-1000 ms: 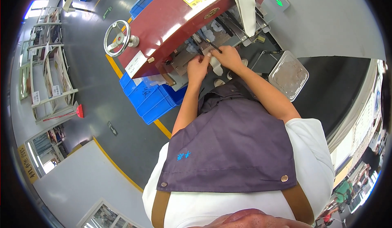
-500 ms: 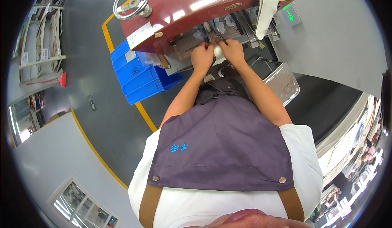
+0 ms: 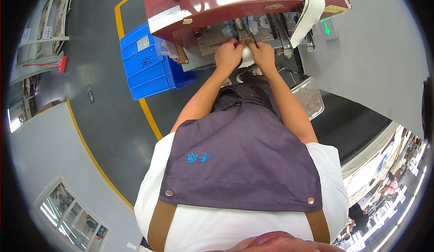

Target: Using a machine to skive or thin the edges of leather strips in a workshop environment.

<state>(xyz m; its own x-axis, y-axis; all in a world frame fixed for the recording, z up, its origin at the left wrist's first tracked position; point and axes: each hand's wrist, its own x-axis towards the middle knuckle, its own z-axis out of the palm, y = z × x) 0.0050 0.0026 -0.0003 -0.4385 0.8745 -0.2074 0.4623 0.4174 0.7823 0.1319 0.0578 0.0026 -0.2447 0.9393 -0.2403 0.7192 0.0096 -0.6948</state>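
Your left hand [image 3: 227,55] and right hand [image 3: 262,54] both pinch the white piece [image 3: 246,58] against the red machine [image 3: 226,3], seemingly mid-job.

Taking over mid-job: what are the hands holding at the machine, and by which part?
Both hands, left hand and right hand, pinch a small white piece by its upper edge, one at each side, under the red machine.

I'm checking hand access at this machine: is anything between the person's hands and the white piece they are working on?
Nothing visible. The left hand and right hand both already grip the white piece from either side, under the dark red machine. A thin dark rod slants just above it.
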